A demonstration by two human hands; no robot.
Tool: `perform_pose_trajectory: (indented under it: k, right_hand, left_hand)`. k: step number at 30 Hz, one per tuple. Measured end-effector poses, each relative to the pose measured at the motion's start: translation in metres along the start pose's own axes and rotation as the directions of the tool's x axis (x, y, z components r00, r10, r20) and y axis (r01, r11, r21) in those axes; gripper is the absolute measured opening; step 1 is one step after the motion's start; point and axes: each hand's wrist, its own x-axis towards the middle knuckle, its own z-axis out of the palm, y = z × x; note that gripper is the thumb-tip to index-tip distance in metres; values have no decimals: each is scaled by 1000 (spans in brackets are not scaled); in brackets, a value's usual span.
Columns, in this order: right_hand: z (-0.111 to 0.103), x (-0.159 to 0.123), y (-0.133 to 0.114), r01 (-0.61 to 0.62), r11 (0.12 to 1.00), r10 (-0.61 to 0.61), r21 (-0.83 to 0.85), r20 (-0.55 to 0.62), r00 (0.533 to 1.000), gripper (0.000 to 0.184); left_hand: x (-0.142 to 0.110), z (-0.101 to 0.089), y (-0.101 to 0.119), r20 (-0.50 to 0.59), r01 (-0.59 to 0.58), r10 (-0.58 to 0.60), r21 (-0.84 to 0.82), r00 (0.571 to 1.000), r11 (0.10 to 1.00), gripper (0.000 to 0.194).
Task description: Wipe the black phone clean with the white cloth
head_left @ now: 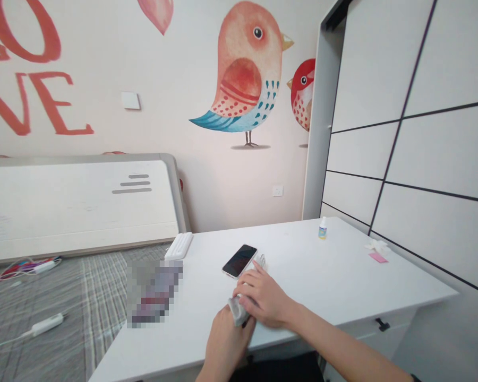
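My left hand (pixel 228 335) is closed at the near edge of the white table, with most of its fingers hidden. A crumpled greyish-white piece, perhaps cloth (pixel 237 312), pokes out at the top of that hand. My right hand (pixel 265 297) reaches across from the right, its fingers bent over the same piece. A small pale, partly clear item (pixel 262 260) shows just beyond the right fingertips; I cannot make out what it is. Just past the hands lies a phone (pixel 240 261), dark screen up.
The white table (pixel 302 276) carries a small bottle (pixel 322 229), a pink slip (pixel 378 257) with white tissue (pixel 377 245), a white strip-like box (pixel 179 246) and a blurred-out item (pixel 157 294). At left is a bed (pixel 87 286) with cables; a wardrobe (pixel 430 138) stands right.
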Motion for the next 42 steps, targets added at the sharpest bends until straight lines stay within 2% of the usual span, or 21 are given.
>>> perform_pose_trajectory:
  k: [5,9,14,18,20,24,30,35,39,42]
  right_hand:
    - [-1,2,1,-67,998,66,-6,-64,996,34]
    - [-1,2,5,-13,1000,13,3,-18,1000,29]
    - [-2,1,8,-95,995,93,-15,-69,993,36]
    - [1,2,3,-20,1000,20,6,-30,999,32]
    - [1,5,6,11,1000,-11,21,-21,1000,33]
    - [0,11,17,-5,1000,6,18,-51,999,37]
    - [8,6,13,73,997,-72,20,-38,997,28]
    - [7,7,14,10,1000,-11,-10,-87,996,35]
    - [6,7,15,78,997,-78,-10,-36,996,28]
    - [4,7,18,42,999,-43,-23,-49,998,33]
  left_hand:
    - [0,0,0,-6,50,-50,31,999,998,31]
    - [0,-2,3,18,30,-31,27,999,999,22]
    - [0,-5,7,27,81,-83,67,996,994,38]
    - [0,-6,7,35,44,-45,37,998,998,23]
    - [-1,-6,7,33,55,-56,33,998,998,26]
    - [-1,-5,6,34,84,-86,43,996,996,34]
    - [0,-5,5,31,60,-60,-1,998,998,22]
    - [-1,-6,6,32,87,-87,20,996,996,33]
    - [0,-5,4,26,66,-66,10,997,998,25]
    - [0,-4,4,18,71,-72,37,997,997,31]
